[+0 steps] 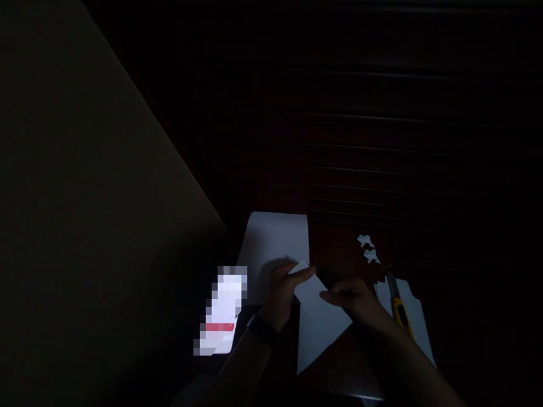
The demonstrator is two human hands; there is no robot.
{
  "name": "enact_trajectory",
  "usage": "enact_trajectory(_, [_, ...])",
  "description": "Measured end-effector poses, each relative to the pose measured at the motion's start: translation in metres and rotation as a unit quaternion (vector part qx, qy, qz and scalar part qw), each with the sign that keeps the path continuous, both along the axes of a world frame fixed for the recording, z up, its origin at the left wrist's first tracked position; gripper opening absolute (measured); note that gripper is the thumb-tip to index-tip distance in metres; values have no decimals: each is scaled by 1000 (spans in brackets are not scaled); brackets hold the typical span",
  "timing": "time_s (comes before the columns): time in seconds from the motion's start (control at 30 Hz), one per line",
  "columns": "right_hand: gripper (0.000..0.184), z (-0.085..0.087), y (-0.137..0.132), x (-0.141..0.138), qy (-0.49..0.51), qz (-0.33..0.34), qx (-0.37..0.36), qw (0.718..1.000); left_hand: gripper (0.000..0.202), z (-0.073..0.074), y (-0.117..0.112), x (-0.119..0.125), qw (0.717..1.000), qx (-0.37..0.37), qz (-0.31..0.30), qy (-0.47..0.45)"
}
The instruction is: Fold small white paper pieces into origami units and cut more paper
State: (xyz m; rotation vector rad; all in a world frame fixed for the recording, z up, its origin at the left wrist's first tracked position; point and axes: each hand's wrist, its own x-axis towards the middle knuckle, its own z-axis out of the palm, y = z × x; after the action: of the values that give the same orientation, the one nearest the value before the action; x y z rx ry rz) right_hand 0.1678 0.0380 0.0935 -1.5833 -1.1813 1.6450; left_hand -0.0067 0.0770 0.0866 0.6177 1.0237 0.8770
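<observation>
A folded sheet of white paper [321,320] is held up between my two hands above a dark table. My left hand [285,287], with a dark watch on the wrist, grips its upper left corner, the thumb lying across the front. On the right edge my right hand [348,297] pinches the paper between thumb and fingers. The lower part of the paper fans out to a point toward me. Behind my left hand lies a larger white sheet [278,237].
A lit, blurred screen [223,311] glows at the left. Small folded paper pieces [368,249] lie at the back right. Nearer, a yellow utility knife [400,311] rests on white paper sheets [418,316]. A pale wall [93,198] rises on the left. The room is dim.
</observation>
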Motion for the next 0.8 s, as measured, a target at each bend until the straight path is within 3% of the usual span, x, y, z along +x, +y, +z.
enact_trajectory(0.27, [36, -2, 4, 0, -49, -10, 38, 998, 25, 0, 0, 3, 1000, -15, -17, 18])
enact_trajectory(0.5, [37, 0, 2, 0, -63, 3, 52, 997, 23, 0, 4, -4, 999, -39, 13, 27])
enact_trajectory(0.67, [34, 5, 3, 7, -49, 20, 46, 998, 21, 3, 11, -11, 998, -31, 26, 40])
enact_trajectory(0.8, [33, 8, 2, 16, -22, 43, 34, 998, 21, 11, 16, -18, 991, 26, 55, 115])
